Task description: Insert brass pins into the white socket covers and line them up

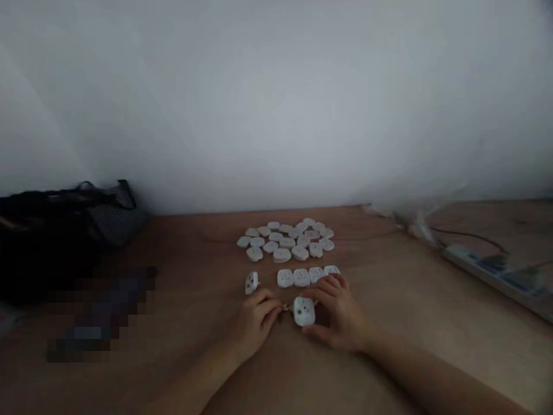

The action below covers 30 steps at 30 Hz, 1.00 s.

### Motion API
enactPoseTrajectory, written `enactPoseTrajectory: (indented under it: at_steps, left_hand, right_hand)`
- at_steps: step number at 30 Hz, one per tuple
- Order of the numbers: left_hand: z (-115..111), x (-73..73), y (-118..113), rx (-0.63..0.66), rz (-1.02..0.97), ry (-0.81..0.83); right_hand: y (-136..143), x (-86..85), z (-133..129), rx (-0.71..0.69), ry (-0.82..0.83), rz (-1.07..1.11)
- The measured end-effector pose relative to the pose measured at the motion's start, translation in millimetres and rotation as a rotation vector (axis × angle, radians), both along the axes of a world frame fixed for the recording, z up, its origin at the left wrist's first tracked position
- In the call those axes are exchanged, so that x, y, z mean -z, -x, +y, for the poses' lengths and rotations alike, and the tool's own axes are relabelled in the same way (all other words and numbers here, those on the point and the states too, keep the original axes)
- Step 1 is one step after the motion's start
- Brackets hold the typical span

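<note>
**White piece [305, 313] in the right fingers [324, 295], small brass-coloured bit [285, 308] at the left fingers [264, 305]**

In the head view, the one container is a dark bag [47, 248] with a mesh side [116, 216], well out to the left of the left fingers; its inside is too dark to make out.

The white piece, square with rounded corners and small openings in its face, sits between the right thumb at its near edge and the right forefinger at its far edge. The right fingers are curled around it and grip it. The left fingers are pinched together on the brass-coloured bit, which lies just left of the white piece; blur hides whether the two touch.

Just beyond the left fingertips, a lone white piece [251, 283] stands tilted. Just past the right fingers runs a row of four white pieces [301, 277], its right end partly covered by them. Farther from both hands, a loose cluster of white pieces [287, 242] spreads over the brown surface [194, 259].

Well to the right of the right fingers lie a power strip [470, 262], a dark cable [470, 233] and crumpled clear plastic [421, 227]. Left of the left fingers, a dark object [108, 314] is pixelated. A pale wall [276, 115] rises behind the cluster.
</note>
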State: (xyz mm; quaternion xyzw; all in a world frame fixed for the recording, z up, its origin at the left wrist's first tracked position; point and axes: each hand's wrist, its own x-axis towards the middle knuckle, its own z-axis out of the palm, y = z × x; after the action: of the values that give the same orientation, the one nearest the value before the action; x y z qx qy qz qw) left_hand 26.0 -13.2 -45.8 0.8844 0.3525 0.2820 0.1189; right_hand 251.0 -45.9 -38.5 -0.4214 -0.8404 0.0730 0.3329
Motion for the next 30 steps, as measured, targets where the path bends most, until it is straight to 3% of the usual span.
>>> enactPoseTrajectory:
  at_steps: [13, 24, 30]
  left_hand:
    - [3.0, -0.8, -9.1, -0.007, -0.067, -0.053]
    - [-5.1, -11.1, -11.9, -0.06, -0.008, 0.076]
    - [-2.5, -4.5, -10.0, -0.05, 0.008, 0.074]
  right_hand:
    - [-0.5, 0.8, 1.0, -0.001, 0.009, -0.01]
    - [-0.7, 0.0, 1.3, -0.008, 0.001, -0.004]
    - [-0.6, -1.9, 0.6, 0.007, 0.001, -0.022]
